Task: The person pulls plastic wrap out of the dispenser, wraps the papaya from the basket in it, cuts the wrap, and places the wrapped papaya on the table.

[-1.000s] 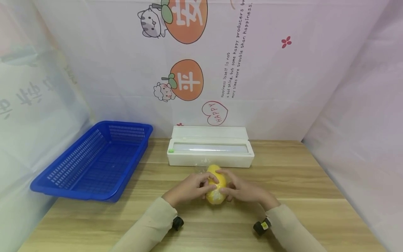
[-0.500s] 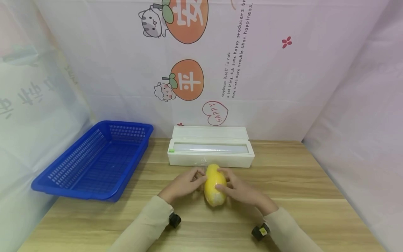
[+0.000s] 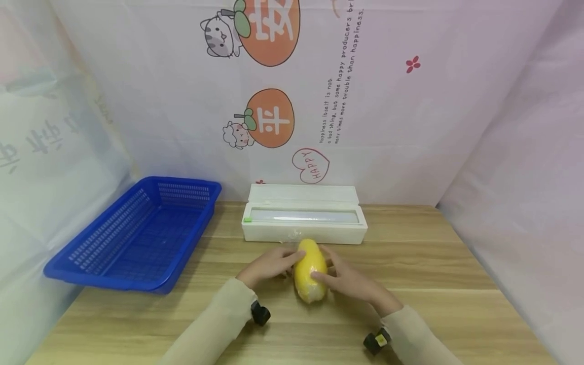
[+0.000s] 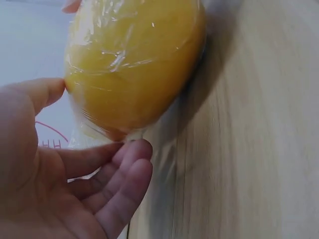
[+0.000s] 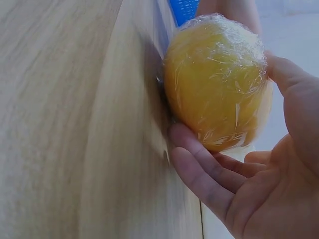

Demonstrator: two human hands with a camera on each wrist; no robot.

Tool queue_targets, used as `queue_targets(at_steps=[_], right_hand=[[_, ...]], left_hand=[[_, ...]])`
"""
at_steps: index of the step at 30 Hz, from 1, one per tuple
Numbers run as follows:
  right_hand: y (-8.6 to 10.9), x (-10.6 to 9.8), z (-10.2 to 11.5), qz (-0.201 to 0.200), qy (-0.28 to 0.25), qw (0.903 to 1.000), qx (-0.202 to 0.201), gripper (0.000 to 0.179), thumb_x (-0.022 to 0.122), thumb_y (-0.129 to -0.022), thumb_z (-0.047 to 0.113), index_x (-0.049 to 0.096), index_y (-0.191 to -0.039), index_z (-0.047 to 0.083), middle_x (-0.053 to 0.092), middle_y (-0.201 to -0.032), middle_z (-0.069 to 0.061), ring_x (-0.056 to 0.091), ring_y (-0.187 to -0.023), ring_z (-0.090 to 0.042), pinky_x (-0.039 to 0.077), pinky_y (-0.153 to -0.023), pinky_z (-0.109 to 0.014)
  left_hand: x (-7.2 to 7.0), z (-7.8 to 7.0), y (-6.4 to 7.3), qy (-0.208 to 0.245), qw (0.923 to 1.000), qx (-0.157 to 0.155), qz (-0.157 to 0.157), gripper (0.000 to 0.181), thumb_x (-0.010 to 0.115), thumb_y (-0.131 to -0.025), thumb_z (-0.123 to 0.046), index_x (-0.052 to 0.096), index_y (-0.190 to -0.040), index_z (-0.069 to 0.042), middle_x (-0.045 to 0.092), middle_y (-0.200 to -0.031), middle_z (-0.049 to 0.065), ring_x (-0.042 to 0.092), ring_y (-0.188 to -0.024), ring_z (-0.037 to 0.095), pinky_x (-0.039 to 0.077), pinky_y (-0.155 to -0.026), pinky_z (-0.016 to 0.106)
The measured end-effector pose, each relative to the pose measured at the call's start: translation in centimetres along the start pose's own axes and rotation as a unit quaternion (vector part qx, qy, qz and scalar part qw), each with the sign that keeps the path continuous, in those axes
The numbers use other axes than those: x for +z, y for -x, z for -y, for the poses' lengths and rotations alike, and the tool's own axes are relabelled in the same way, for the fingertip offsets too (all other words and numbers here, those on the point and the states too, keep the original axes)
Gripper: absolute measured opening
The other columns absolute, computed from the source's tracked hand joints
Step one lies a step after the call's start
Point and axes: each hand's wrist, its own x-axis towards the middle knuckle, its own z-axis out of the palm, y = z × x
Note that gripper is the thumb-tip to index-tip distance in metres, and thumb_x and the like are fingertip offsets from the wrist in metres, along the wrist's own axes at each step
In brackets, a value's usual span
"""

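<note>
A long yellow fruit (image 3: 311, 268), wrapped in clear cling film, sits just above or on the table in the head view, its narrower end toward the white box. My right hand (image 3: 349, 279) holds its right side, thumb on top and fingers curled beneath, as the right wrist view shows of the wrapped fruit (image 5: 217, 84). My left hand (image 3: 269, 264) grips the far left side. In the left wrist view the left thumb (image 4: 50, 92) presses the film and the curled fingers (image 4: 127, 184) touch the fruit's lower end. Wrinkled film gathers at the near end.
Behind the fruit stands a white cling film dispenser (image 3: 303, 233) with its lid raised and a green tab at the left. A blue plastic basket (image 3: 182, 253) stands to the left on the wooden table (image 3: 433, 284). Printed white sheets (image 3: 388, 126) enclose the back and sides.
A second ago both hands were over the fruit's top. The left hand moved off to the left, then its thumb came back onto the fruit, which has turned slightly and shifted toward me.
</note>
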Motion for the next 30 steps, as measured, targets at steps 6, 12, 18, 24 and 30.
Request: queue_targets(at_steps=[6, 12, 18, 24, 30], right_hand=[[0.0, 0.1, -0.3, 0.012, -0.011, 0.9998, -0.008, 0.082, 0.064, -0.097, 0.046, 0.019, -0.16, 0.02, 0.049, -0.14, -0.02, 0.057, -0.117, -0.035, 0.054, -0.087, -0.051], [-0.1, 0.2, -0.2, 0.013, 0.019, 0.9992, -0.033, 0.078, 0.064, -0.096, 0.049, 0.025, -0.159, 0.024, 0.044, -0.151, -0.008, 0.049, -0.13, -0.034, 0.042, -0.102, -0.061], [0.0, 0.2, 0.0, 0.03, 0.014, 0.9982, -0.05, 0.076, 0.061, -0.099, 0.046, 0.022, -0.16, 0.025, 0.036, -0.157, -0.005, 0.047, -0.133, -0.034, 0.041, -0.104, -0.059], [0.3, -0.2, -0.1, 0.039, 0.015, 0.9979, -0.048, 0.077, 0.06, -0.1, 0.044, 0.019, -0.161, 0.022, 0.033, -0.159, -0.011, 0.046, -0.133, -0.039, 0.046, -0.1, -0.056], [0.1, -0.4, -0.4, 0.056, -0.001, 0.9974, -0.046, 0.077, 0.059, -0.101, 0.043, 0.016, -0.162, 0.026, 0.033, -0.158, -0.012, 0.049, -0.13, -0.038, 0.055, -0.089, -0.042]], left_hand=[[-0.2, 0.5, 0.2, 0.021, 0.998, -0.052, -0.028, 0.058, 0.056, -0.096, -0.059, 0.069, -0.121, -0.008, 0.071, -0.092, 0.001, 0.068, -0.08, 0.02, 0.056, -0.073, 0.035], [-0.2, 0.5, -0.3, 0.045, 0.9982, -0.04, 0.001, 0.058, 0.049, -0.099, -0.061, 0.068, -0.111, -0.008, 0.069, -0.09, 0.005, 0.067, -0.079, 0.021, 0.056, -0.071, 0.035], [0.5, 0.8, -1.5, 0.06, 0.9976, -0.033, -0.002, 0.054, 0.05, -0.096, -0.065, 0.067, -0.097, -0.014, 0.059, -0.075, 0.004, 0.054, -0.068, 0.021, 0.047, -0.066, 0.034], [0.8, 1.2, -2.6, 0.038, 0.9987, -0.03, -0.013, 0.055, 0.054, -0.093, -0.067, 0.064, -0.106, -0.014, 0.061, -0.085, 0.005, 0.056, -0.073, 0.02, 0.048, -0.071, 0.036], [0.9, 0.9, -3.2, 0.029, 0.9991, 0.025, -0.02, 0.045, 0.054, -0.099, -0.055, 0.059, -0.114, -0.013, 0.058, -0.1, 0.006, 0.057, -0.085, 0.019, 0.048, -0.081, 0.033]])
